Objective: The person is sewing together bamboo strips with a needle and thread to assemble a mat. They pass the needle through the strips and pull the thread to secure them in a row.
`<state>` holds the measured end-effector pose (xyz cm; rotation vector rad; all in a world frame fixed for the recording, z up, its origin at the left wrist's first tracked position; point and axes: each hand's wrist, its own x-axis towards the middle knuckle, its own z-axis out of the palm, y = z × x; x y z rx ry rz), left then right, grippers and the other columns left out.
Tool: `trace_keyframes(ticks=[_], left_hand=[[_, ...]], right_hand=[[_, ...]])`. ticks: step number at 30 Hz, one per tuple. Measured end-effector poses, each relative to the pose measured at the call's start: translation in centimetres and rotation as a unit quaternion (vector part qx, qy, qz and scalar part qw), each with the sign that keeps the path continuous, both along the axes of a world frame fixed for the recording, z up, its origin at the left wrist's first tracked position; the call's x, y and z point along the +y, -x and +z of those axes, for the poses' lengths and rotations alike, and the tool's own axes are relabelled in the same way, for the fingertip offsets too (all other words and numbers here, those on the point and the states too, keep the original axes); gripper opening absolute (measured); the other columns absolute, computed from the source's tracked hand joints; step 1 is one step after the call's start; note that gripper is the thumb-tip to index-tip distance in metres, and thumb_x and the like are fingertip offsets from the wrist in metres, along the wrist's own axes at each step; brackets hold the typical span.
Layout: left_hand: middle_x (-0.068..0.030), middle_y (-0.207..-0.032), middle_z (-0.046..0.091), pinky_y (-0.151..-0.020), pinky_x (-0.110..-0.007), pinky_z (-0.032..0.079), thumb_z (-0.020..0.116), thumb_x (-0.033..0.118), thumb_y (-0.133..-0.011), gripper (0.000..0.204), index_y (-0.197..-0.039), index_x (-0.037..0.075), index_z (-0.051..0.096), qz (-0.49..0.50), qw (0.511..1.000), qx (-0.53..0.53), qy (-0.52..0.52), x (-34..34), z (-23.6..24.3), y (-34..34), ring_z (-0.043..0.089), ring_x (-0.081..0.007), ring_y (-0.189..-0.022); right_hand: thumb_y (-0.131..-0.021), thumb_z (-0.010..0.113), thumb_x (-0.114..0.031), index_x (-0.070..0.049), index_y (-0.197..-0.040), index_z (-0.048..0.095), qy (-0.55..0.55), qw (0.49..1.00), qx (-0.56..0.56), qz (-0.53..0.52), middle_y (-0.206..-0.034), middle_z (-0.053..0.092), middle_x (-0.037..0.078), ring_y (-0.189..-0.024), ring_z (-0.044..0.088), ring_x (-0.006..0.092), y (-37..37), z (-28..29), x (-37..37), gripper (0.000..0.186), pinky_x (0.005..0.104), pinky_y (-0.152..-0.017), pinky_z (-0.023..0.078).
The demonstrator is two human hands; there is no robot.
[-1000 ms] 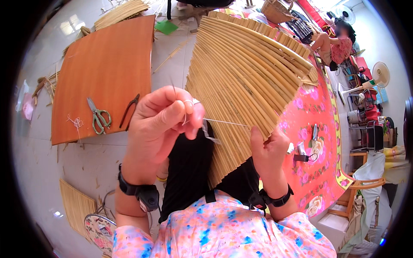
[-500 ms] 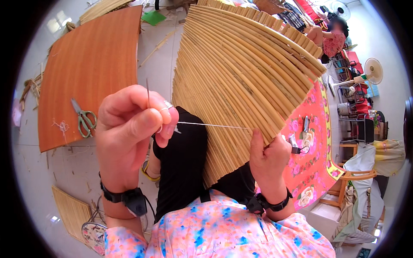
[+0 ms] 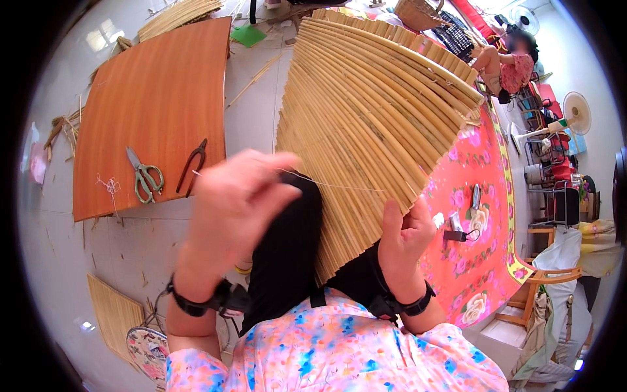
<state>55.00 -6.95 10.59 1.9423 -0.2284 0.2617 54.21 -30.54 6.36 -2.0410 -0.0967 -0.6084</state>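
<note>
One thin white thread (image 3: pixel 339 186) is spanning from the left hand (image 3: pixel 232 199) to one fan-shaped tan-reed panel (image 3: pixel 359 111) lying across the lap (image 3: pixel 287 228); the left fingers are looking too blurred to judge their hold; the right hand (image 3: pixel 406 238) is pinching the panel's edge; seemingly a stitching step is occupying both hands, the next pull calling for even tension.

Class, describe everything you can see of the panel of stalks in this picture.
The panel of stalks is straw-yellow with darker patches, made of many slender rods set side by side, looking like dried plant stems. Their ends form a stepped edge. It lies slantwise, its near end over the black trousers. The right hand grips its near right edge, thumb on top; from there a thin white thread runs toward the left hand.
</note>
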Motion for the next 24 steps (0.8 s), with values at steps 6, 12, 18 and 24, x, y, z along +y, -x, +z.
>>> trace_keyframes(ticks=[6, 12, 18, 24], left_hand=[[-0.0068, -0.067, 0.051, -0.048, -0.031, 0.042, 0.071, 0.003, -0.077, 0.015, -0.092, 0.007, 0.07, -0.093, 0.987, -0.123, -0.054, -5.0, -2.4, -1.6, 0.053, -0.0219, -0.054], [-0.0075, -0.067, 0.051, -0.047, -0.035, 0.043, 0.069, 0.002, -0.077, 0.023, -0.099, 0.009, 0.07, -0.11, 0.984, -0.124, -0.069, -6.0, -2.6, -2.2, 0.055, -0.0246, -0.053], [-0.0076, -0.066, 0.051, -0.047, -0.036, 0.043, 0.067, 0.0, -0.075, 0.03, -0.104, 0.01, 0.07, -0.132, 0.982, -0.113, -0.076, -5.9, -2.7, -2.3, 0.055, -0.0254, -0.053], [-0.0073, -0.065, 0.051, -0.047, -0.036, 0.043, 0.067, 0.0, -0.074, 0.034, -0.105, 0.011, 0.07, -0.136, 0.981, -0.11, -0.087, -5.8, -2.6, -2.4, 0.055, -0.0253, -0.053]], right_hand=[[-0.094, 0.053, -0.007, 0.006, -0.107, 0.06, 0.108, 0.993, 0.042, 0.004, -0.072, 0.062, 0.004, -0.059, 0.05, 0.0051, 0.7, 0.8, -0.1, 0.019, 0.0235, -0.05, 0.038], [-0.088, 0.058, -0.005, 0.006, -0.098, 0.058, 0.14, 0.99, -0.016, 0.014, -0.063, 0.058, 0.012, -0.043, 0.051, 0.0224, 0.4, 0.9, 0.1, 0.015, 0.0325, -0.042, 0.037], [-0.089, 0.057, -0.005, 0.007, -0.104, 0.059, 0.135, 0.988, -0.061, 0.034, -0.067, 0.059, 0.013, -0.047, 0.054, 0.0247, 0.0, 0.8, 0.2, 0.019, 0.0343, -0.044, 0.04], [-0.089, 0.056, -0.006, 0.007, -0.105, 0.059, 0.153, 0.987, -0.037, 0.033, -0.068, 0.06, 0.014, -0.049, 0.056, 0.0255, 0.3, 0.9, 0.0, 0.021, 0.0338, -0.046, 0.042]])
